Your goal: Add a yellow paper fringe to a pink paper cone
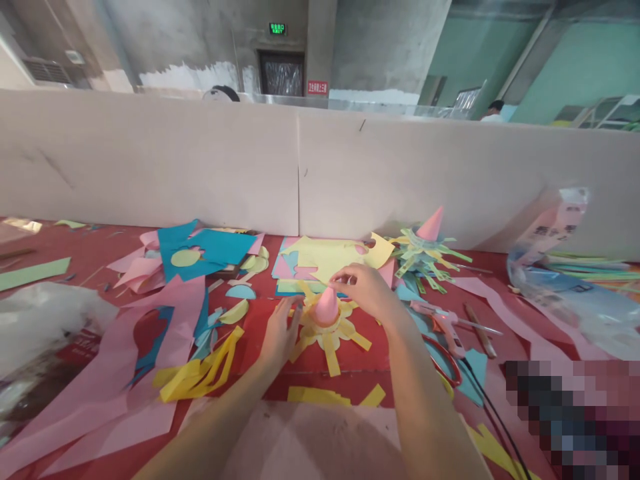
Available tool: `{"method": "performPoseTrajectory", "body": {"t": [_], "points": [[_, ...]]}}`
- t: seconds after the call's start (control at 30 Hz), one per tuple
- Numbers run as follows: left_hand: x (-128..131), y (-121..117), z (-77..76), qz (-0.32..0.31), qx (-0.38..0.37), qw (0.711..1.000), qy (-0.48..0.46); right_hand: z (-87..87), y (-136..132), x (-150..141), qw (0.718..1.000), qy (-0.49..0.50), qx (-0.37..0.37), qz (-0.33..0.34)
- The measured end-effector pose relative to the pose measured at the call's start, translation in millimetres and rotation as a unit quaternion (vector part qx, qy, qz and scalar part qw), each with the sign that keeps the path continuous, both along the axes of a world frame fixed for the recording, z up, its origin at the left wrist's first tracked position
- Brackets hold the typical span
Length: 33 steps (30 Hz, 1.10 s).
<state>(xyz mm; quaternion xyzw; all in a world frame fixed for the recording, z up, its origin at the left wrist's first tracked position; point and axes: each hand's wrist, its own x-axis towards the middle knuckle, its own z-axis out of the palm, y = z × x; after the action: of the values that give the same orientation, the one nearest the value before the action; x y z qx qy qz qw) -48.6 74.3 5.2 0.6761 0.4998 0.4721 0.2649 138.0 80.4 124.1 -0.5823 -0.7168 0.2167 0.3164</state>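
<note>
Yellow strips (pixel 319 397) were spread nearest the body on the red table (pixel 95 250); a yellow bundle (pixel 207 373) was heaped beside the left forearm, and red-handled scissors (pixel 457 377) were set beside the right one; between the hands a yellow flower (pixel 331 355) was laid flat, and on its middle a pink cone (pixel 327 308) was stood upright; the flower's left side was flanked by the left hand (pixel 281 327), its fingers slightly parted, though whether a petal was held could not be told; the cone's tip was met by the right hand (pixel 364 288), thumb and finger narrowly bent, though whether it was pinched could not be told; to the right a glue gun (pixel 449 328) was laid; farther off, cut sheets (pixel 327 257) were piled, and a second cone (pixel 431 225) was seated, tilted, on green fringes (pixel 417 252); all was backed by a pale partition (pixel 200 160).
</note>
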Motion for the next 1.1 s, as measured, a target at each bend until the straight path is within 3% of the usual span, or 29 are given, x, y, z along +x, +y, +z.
{"method": "performPoseTrajectory", "body": {"t": [0.17,0.33,0.43,0.57,0.7,0.87,0.97,1.1], "points": [[-2.2,-1.0,2.0,0.031,0.001,0.999,-0.039,3.1,0.2,6.5,0.998,0.045,0.034,-0.029],[-5.2,4.9,-3.6,0.086,-0.004,0.978,-0.189,13.4,-3.4,21.1,0.979,0.100,0.117,-0.136],[-6.3,10.7,-5.8,0.024,-0.075,0.945,-0.319,14.0,-2.9,30.5,0.957,0.144,0.154,-0.200],[-2.4,11.6,-2.4,-0.131,-0.236,0.864,-0.424,9.7,0.4,39.5,0.939,0.186,0.162,-0.237],[2.0,5.8,2.3,-0.183,-0.330,0.806,-0.455,8.4,1.3,38.8,0.949,0.181,0.158,-0.206],[-2.5,-0.4,6.1,-0.198,-0.339,0.780,-0.487,9.3,-0.4,21.8,0.969,0.152,0.146,-0.129],[-3.5,-1.9,10.3,-0.222,-0.352,0.774,-0.477,9.0,-1.2,10.2,0.976,0.123,0.145,-0.106],[-0.7,-1.3,12.7,-0.208,-0.361,0.791,-0.447,8.8,-2.3,2.5,0.983,0.104,0.132,-0.071]]}}
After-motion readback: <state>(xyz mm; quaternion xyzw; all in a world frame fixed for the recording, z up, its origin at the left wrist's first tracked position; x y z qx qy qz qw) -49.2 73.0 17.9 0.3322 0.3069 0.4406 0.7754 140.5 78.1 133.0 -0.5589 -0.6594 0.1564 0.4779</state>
